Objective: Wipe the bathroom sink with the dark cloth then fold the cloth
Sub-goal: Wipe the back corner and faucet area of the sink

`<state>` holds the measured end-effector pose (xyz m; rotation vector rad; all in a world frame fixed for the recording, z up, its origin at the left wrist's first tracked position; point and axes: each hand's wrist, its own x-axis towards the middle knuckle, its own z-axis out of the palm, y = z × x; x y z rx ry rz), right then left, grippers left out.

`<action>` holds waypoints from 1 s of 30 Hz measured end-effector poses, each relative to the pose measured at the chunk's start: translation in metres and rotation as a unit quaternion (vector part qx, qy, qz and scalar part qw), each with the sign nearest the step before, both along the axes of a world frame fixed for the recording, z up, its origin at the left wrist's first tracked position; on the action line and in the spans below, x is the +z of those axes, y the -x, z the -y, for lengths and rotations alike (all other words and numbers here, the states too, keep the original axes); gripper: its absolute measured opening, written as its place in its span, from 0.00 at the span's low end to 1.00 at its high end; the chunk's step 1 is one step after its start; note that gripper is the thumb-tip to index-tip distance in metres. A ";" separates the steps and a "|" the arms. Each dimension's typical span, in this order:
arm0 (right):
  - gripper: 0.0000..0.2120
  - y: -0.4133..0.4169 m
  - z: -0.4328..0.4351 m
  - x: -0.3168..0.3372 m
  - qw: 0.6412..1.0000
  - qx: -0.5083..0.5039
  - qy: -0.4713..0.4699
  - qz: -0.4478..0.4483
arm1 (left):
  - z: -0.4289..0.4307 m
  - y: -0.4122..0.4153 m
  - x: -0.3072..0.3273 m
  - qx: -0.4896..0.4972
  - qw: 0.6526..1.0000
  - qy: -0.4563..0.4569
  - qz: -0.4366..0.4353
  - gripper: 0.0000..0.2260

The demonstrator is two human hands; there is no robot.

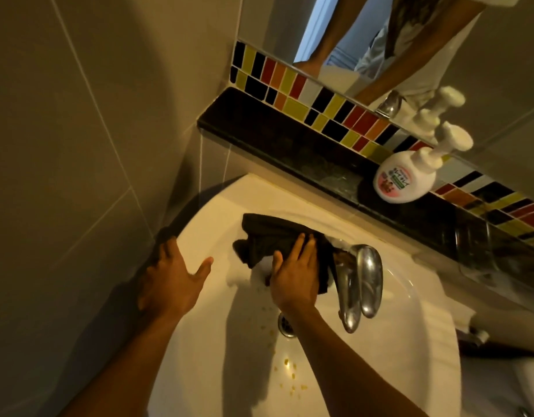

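Note:
The white bathroom sink (pixel 211 218) fills the lower middle of the head view. A dark cloth (pixel 268 236) lies bunched on its back rim, left of the chrome tap (pixel 362 284). My right hand (pixel 295 275) presses flat on the cloth, fingers spread over it, thumb at its lower edge. My left hand (pixel 172 275) rests on the sink's left rim near the wall, fingers apart and holding nothing. Small yellowish specks dot the basin around the drain (pixel 285 325).
A black stone shelf (pixel 259 124) runs behind the sink with a white pump soap bottle (pixel 401 179) on it. Coloured mosaic tiles and a mirror (pixel 365 40) sit above. A beige tiled wall (pixel 79 145) closes the left side.

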<state>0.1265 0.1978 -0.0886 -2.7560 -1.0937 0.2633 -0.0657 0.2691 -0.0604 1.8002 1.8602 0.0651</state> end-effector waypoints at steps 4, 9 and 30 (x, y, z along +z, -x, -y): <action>0.33 0.011 -0.038 0.005 0.994 -0.088 -0.041 -0.048 | -0.001 -0.002 0.001 0.013 0.999 0.016 0.028 0.39; 0.32 0.014 -0.082 0.013 0.971 -0.225 -0.035 -0.069 | -0.002 -0.004 -0.003 0.014 0.999 0.008 0.031 0.40; 0.31 0.004 -0.042 -0.004 0.987 -0.130 -0.097 -0.018 | -0.001 -0.005 -0.005 0.016 0.999 0.008 0.027 0.40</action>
